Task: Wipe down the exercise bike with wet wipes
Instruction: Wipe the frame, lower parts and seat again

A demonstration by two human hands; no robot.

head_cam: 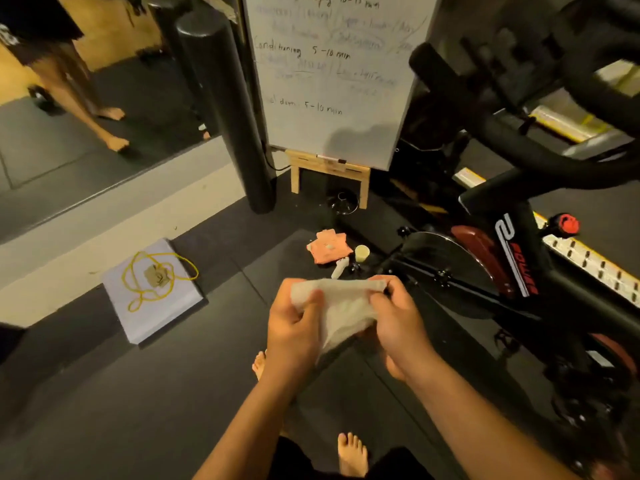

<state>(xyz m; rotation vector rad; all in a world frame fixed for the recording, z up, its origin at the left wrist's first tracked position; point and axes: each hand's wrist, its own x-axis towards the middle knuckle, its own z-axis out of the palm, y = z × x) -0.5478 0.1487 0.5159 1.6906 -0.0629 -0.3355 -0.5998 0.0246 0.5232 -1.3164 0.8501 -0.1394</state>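
One wet wipe is pinched and stretched crosswise between the left hand and right hand. The exercise bike is placed rightward, nearer the right hand.

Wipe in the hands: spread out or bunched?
Partly spread. The left hand and right hand pinch the top edge of the wet wipe stretched between them; its lower part hangs creased and bunched.

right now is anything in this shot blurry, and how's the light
Head view: dim, warm yellow light; the black exercise bike's handlebars, top right, are blurred; the white wet wipe held by left hand and right hand looks sharper.
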